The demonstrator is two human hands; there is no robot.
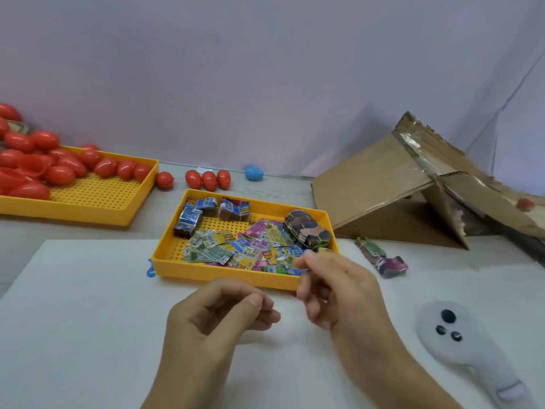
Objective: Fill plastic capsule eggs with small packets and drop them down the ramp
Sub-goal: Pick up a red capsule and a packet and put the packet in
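Note:
A yellow tray (224, 276) in the middle holds several loose small printed packets (236, 246) and wrapped packet bundles (306, 231). My right hand (333, 287) hovers over the tray's front right corner, blurred, its fingers curled but apart, with nothing visible in them. Just in front of the tray is my left hand (218, 314), loosely curled and empty. At the right stands a cardboard ramp (383, 184), and a blurred red egg (525, 203) lies on its lower slope. A second yellow tray (88, 215) at the left is heaped with red capsule eggs (65, 169).
Several loose red eggs (209, 180) and one blue egg (253, 172) lie behind the packet tray. A packet bundle (380, 255) lies on the table right of that tray. Near the right front is a white controller (451, 329). A white mat (88, 305) covers the near table.

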